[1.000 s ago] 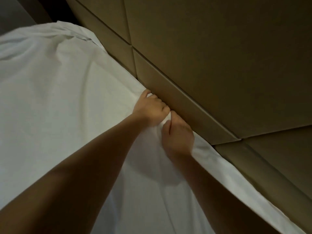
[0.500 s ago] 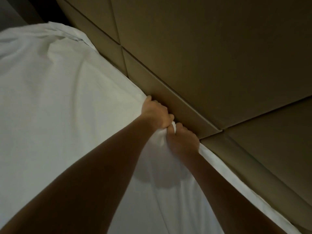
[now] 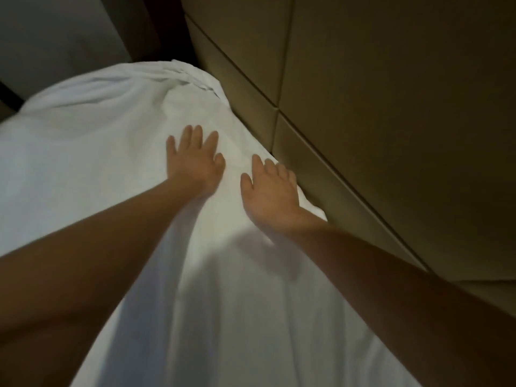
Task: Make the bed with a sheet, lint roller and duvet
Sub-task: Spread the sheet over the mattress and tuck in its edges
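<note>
Sheet: the white sheet [image 3: 97,169] lies spread over the bed, hiding it; its right edge runs along the padded wall panels [image 3: 363,113].
Left hand: the left hand [image 3: 195,162] is flat, palm down on the sheet, fingers straight and spread, gripping nothing.
Right hand: the right hand [image 3: 269,191] is flat on the sheet just beside the panel-side edge, fingers straight, gripping nothing.
Feel: probably thin, light and soft, with no stiffness; it should drape, crease and slide under a palm.
Slack: bunched folds [image 3: 184,76] sit at the far corner, with shallow creases near the hands.
Where to hold: pinch the hem or bunched corner to pull; use flat palms to smooth.
Risk: a hard tug at one spot may drag the panel-side edge loose.
</note>
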Tool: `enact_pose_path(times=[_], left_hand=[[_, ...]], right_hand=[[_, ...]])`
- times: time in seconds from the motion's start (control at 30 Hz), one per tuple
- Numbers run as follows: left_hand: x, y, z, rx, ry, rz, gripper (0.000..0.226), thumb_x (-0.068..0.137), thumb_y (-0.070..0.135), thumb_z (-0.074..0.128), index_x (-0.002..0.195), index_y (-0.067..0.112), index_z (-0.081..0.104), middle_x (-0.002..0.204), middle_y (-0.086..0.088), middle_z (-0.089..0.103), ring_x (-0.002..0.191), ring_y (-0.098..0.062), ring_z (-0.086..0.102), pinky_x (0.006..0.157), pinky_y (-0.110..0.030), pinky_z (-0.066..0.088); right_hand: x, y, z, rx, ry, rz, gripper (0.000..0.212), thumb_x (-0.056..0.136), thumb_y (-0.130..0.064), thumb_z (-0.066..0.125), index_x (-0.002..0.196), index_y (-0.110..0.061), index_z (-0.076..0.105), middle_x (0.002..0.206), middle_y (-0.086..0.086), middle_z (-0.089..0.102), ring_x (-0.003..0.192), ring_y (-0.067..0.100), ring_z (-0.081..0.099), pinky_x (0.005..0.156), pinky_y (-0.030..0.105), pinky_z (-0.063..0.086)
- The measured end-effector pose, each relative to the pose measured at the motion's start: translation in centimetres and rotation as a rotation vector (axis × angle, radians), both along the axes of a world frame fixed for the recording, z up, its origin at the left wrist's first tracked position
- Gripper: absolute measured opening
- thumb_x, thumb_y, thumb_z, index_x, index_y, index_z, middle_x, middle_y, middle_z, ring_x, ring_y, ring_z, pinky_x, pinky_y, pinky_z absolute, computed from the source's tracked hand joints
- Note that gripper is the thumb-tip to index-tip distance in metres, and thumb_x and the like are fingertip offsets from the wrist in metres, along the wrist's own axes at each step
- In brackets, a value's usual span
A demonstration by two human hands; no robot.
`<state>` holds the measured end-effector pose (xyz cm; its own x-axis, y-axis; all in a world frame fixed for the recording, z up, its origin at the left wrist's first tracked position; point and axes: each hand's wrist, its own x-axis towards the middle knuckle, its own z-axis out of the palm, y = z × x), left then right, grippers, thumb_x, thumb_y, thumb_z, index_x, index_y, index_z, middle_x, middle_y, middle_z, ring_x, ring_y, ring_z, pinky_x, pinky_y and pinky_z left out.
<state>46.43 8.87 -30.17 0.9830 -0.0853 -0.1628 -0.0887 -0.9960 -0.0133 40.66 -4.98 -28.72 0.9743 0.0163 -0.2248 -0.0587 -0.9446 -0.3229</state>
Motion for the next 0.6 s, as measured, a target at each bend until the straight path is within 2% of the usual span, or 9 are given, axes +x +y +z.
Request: enact_pose_path(times=[0.07, 0.17, 0.27, 0.33, 0.4, 0.43, 0.5, 0.53, 0.6], left_hand=[[0.3, 1.1, -0.9, 0.023, 0.066, 0.063, 0.056, 0.099, 0.046, 0.014, 0.150, 0.030, -0.001, 0.158, 0.002, -0.009, 0.144, -0.022, -0.012, 0.114, -0.048, -0.006], [1.2, 1.3, -2.2, -0.017, 0.099, 0.039, 0.054, 0.098, 0.047, 0.006, 0.149, 0.032, -0.007, 0.157, 0.003, -0.012, 0.144, -0.023, -0.013, 0.115, -0.044, -0.008], [3.9, 3.2, -2.1, -0.110, -0.063, -0.266, 0.059, 0.097, 0.038, 0.006, 0.149, 0.013, 0.016, 0.155, -0.013, 0.018, 0.143, -0.030, 0.017, 0.117, -0.041, 0.015], [6.6, 4.5, -1.5, -0.248, -0.010, -0.359, 0.050, 0.101, 0.030, 0.022, 0.145, 0.009, 0.031, 0.151, -0.012, 0.029, 0.140, -0.026, 0.028, 0.115, -0.033, 0.021], [8.9, 5.5, -1.1, -0.425, 0.111, -0.297, 0.040, 0.100, 0.026, 0.030, 0.133, 0.014, 0.048, 0.142, -0.009, 0.045, 0.131, -0.024, 0.039, 0.107, -0.027, 0.025], [9.8, 5.6, -0.7, -0.539, 0.057, -0.209, 0.033, 0.098, 0.024, 0.031, 0.117, 0.013, 0.056, 0.124, -0.009, 0.056, 0.117, -0.025, 0.049, 0.095, -0.026, 0.033], [11.4, 5.4, -0.2, -0.598, -0.142, 0.016, 0.018, 0.097, 0.019, 0.034, 0.099, 0.011, 0.051, 0.100, -0.006, 0.056, 0.094, -0.026, 0.054, 0.077, -0.026, 0.035], [12.2, 5.1, 0.1, -0.526, -0.213, 0.087, 0.017, 0.097, 0.018, 0.036, 0.106, 0.011, 0.049, 0.104, -0.006, 0.053, 0.092, -0.025, 0.055, 0.075, -0.028, 0.037], [14.0, 4.2, 0.2, -0.380, -0.250, 0.131, 0.036, 0.098, 0.015, 0.038, 0.133, 0.017, 0.036, 0.123, -0.008, 0.047, 0.098, -0.024, 0.056, 0.076, -0.029, 0.042]], right_hand=[[2.2, 1.0, -0.1, -0.022, 0.013, 0.058, 0.053, 0.101, -0.036, 0.021, 0.151, -0.018, 0.012, 0.155, 0.009, 0.020, 0.142, 0.029, 0.014, 0.115, 0.041, 0.008], [5.8, 3.1, -1.1, -0.008, 0.004, 0.077, 0.050, 0.101, -0.034, 0.018, 0.149, -0.020, 0.016, 0.153, 0.008, 0.023, 0.142, 0.028, 0.014, 0.116, 0.043, 0.007], [7.8, 5.8, -3.8, -0.018, -0.126, 0.032, 0.051, 0.099, -0.034, 0.017, 0.145, -0.018, 0.033, 0.148, 0.009, 0.037, 0.138, 0.027, 0.029, 0.114, 0.042, 0.015], [7.9, 6.9, -5.9, 0.009, -0.328, -0.048, 0.049, 0.095, -0.030, 0.027, 0.134, -0.013, 0.052, 0.137, 0.015, 0.051, 0.127, 0.029, 0.048, 0.107, 0.043, 0.032], [8.0, 6.9, -7.2, 0.017, -0.441, -0.083, 0.046, 0.091, -0.022, 0.035, 0.127, -0.011, 0.060, 0.130, 0.017, 0.057, 0.119, 0.031, 0.056, 0.102, 0.045, 0.039], [8.1, 6.7, -7.9, -0.003, -0.422, -0.064, 0.048, 0.088, -0.022, 0.034, 0.129, -0.012, 0.058, 0.131, 0.017, 0.056, 0.120, 0.031, 0.054, 0.103, 0.045, 0.037], [8.0, 6.7, -8.2, -0.025, -0.397, -0.027, 0.053, 0.086, -0.025, 0.032, 0.134, -0.013, 0.051, 0.135, 0.017, 0.052, 0.124, 0.031, 0.049, 0.106, 0.046, 0.031], [8.0, 6.8, -8.3, -0.023, -0.411, -0.016, 0.053, 0.086, -0.026, 0.031, 0.135, -0.014, 0.048, 0.136, 0.018, 0.050, 0.125, 0.031, 0.046, 0.107, 0.046, 0.027], [8.1, 6.7, -8.6, -0.015, -0.415, -0.016, 0.052, 0.088, -0.027, 0.031, 0.137, -0.015, 0.042, 0.138, 0.018, 0.049, 0.127, 0.030, 0.041, 0.107, 0.046, 0.023]])
